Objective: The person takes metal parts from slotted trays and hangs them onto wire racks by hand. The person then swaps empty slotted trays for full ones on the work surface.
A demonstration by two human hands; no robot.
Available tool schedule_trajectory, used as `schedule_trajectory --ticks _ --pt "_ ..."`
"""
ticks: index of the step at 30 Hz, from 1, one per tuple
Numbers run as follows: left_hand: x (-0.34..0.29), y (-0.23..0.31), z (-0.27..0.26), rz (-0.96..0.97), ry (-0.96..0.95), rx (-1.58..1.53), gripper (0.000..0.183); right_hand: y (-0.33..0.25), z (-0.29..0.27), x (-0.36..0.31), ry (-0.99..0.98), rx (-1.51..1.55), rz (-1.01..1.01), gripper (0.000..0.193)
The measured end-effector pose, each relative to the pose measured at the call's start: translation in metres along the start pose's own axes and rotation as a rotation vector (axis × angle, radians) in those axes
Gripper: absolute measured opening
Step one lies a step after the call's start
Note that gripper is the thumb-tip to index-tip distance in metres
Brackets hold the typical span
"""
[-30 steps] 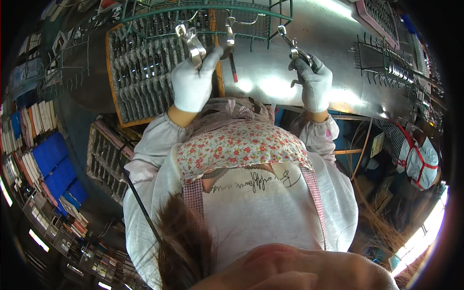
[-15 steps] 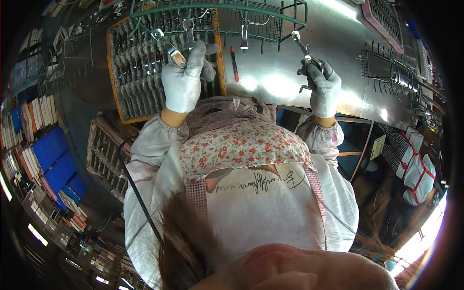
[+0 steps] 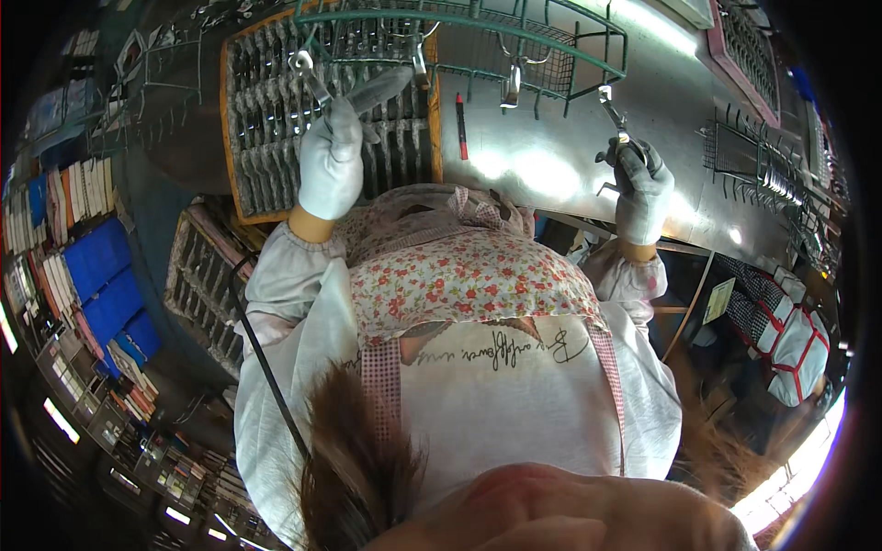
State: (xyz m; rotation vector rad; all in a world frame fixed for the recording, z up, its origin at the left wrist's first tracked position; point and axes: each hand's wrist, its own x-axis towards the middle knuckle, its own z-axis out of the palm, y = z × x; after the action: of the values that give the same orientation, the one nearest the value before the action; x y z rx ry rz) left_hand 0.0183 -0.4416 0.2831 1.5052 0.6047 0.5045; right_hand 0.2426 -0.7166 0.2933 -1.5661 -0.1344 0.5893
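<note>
My left hand (image 3: 331, 165), in a white glove with greyed fingertips, is closed on a shiny metal piece with a round holed end (image 3: 313, 77). The round end lies by the left part of a green wire rack (image 3: 542, 41); whether it hangs on a hook I cannot tell. A metal clip-like piece (image 3: 512, 87) and another (image 3: 421, 69) hang from the rack. At its right end, my gloved right hand (image 3: 643, 197) grips several metal parts; a similar shiny piece with a round end (image 3: 613, 112) sticks up from the fingers, and the rest are mostly hidden.
Beneath the rack, a wood-framed tray (image 3: 436, 138) holds rows of metal parts. A red-and-black marker (image 3: 461, 129) lies on the metal table (image 3: 542, 174). At right are wire racks (image 3: 758, 156) and a pink-framed tray (image 3: 746, 60); a partitioned tray (image 3: 207, 275) is at left.
The rack, tray and table have shifted right in the view. My left hand has moved left relative to the rack, its fingers now reaching out rightward. My right hand still grips its metal parts.
</note>
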Motion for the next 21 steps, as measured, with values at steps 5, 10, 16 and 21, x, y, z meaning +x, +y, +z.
schedule_trajectory --ticks 5,10,16,21 --pt "0.018 0.017 -0.001 0.076 -0.089 0.032 0.070 0.009 -0.009 0.004 -0.039 0.091 -0.040 0.018" --pt "0.017 0.006 -0.003 0.077 -0.147 -0.084 0.070 -0.002 -0.013 0.014 -0.031 0.056 -0.044 0.019" --pt "0.034 -0.010 0.007 -0.047 -0.128 -0.143 0.060 -0.013 -0.035 0.027 -0.096 0.031 -0.110 0.019" --pt "0.067 -0.008 0.021 0.061 0.143 -0.094 0.037 -0.040 -0.091 0.075 0.054 -1.092 -0.599 0.034"
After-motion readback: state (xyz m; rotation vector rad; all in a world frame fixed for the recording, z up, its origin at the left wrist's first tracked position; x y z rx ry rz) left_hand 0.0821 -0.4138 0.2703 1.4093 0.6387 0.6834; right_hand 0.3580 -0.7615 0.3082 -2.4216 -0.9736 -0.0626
